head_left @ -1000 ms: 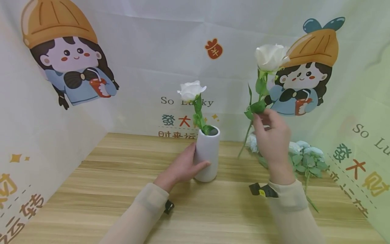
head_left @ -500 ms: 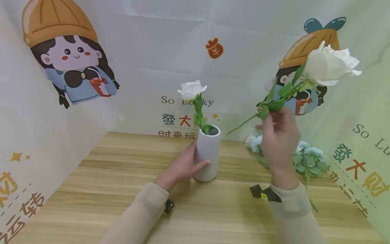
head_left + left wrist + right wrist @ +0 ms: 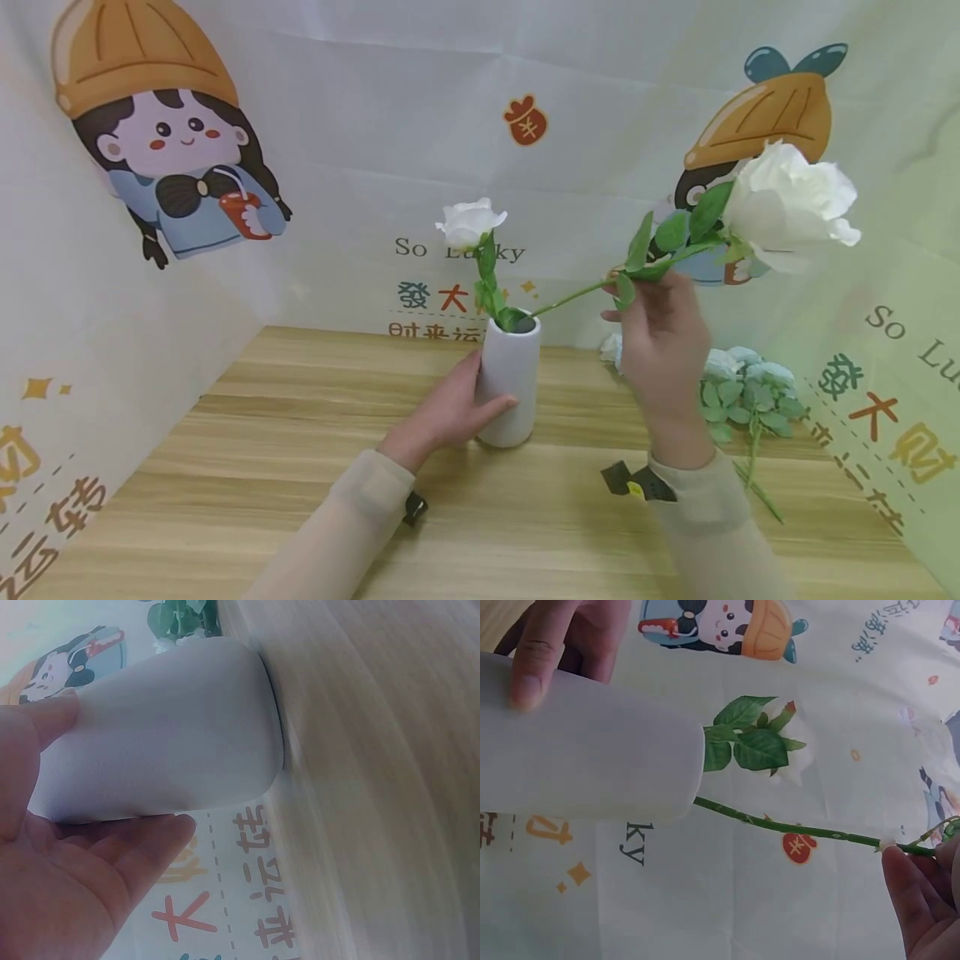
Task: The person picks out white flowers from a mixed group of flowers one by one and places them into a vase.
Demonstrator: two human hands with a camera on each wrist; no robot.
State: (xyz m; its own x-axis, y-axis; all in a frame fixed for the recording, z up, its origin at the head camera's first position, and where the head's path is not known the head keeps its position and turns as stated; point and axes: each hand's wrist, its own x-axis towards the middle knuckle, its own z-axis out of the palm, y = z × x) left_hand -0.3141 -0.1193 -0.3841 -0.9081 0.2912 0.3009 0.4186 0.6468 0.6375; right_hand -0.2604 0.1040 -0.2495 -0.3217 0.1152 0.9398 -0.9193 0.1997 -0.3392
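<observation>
A white cylindrical vase stands upright on the wooden table, with one white rose leaning left out of its mouth. My left hand holds the vase, the thumb on its near side and the fingers round the back. To the right, my right hand pinches the stem of a second white rose between thumb and fingers. That rose slants, bloom up at the right, its bare stem reaching down to the vase rim. The vase wall hides the stem's tip in the right wrist view.
Pale blue flowers with green leaves and stems lie at the table's right side, partly behind my right forearm. A printed cloth backdrop surrounds the wooden table at the back and sides.
My right hand first tilted the rose, swinging its bloom right and stem end left. It then moved left and brought the stem to the vase mouth. My left hand stays on the vase.
</observation>
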